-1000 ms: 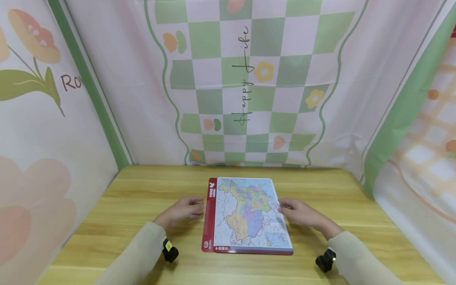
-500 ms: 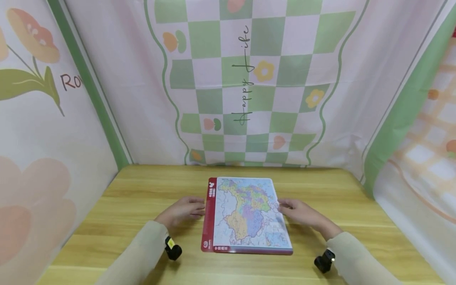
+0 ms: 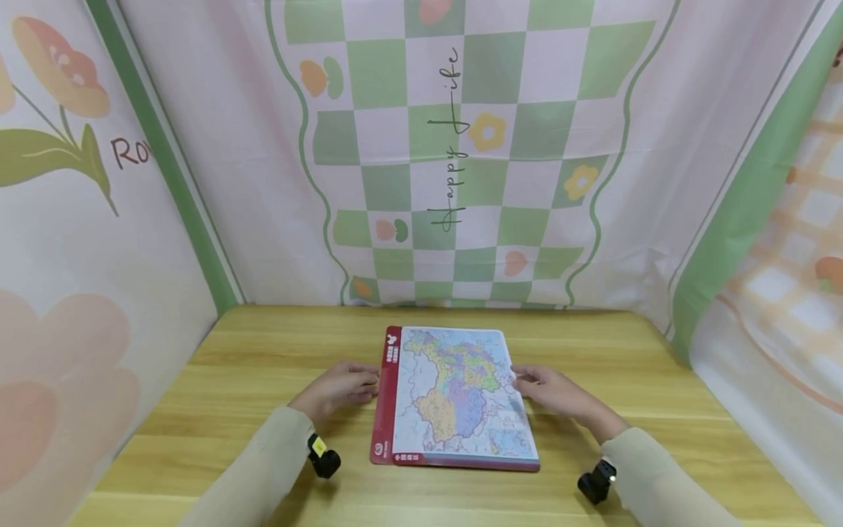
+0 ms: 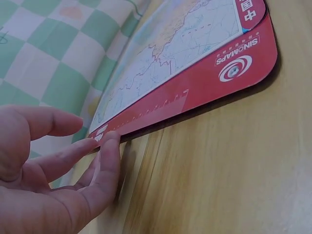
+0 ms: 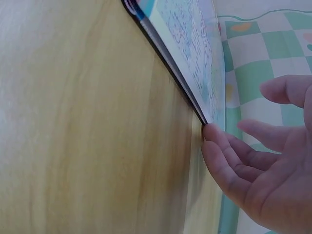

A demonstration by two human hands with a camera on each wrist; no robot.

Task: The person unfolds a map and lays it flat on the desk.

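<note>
A flat map board with a red border lies on the table, a coloured map printed on its face. Its edge looks layered in the right wrist view. At the board's left side is my left hand; the fingertips meet the red edge, while the thumb stays off it. My right hand is at the opposite side, fingers loosely bent and fingertips right at the edge. The right thumb is held apart from the board.
The wooden table carries the board near its middle. Behind it hangs a green-and-white checked curtain, with printed cloth on the left side. A small black camera is on the left wrist, another on the right.
My left hand has moved slightly right, up to the board's red edge. The right hand has shifted a little left, and the board's near end sits slightly further left.
</note>
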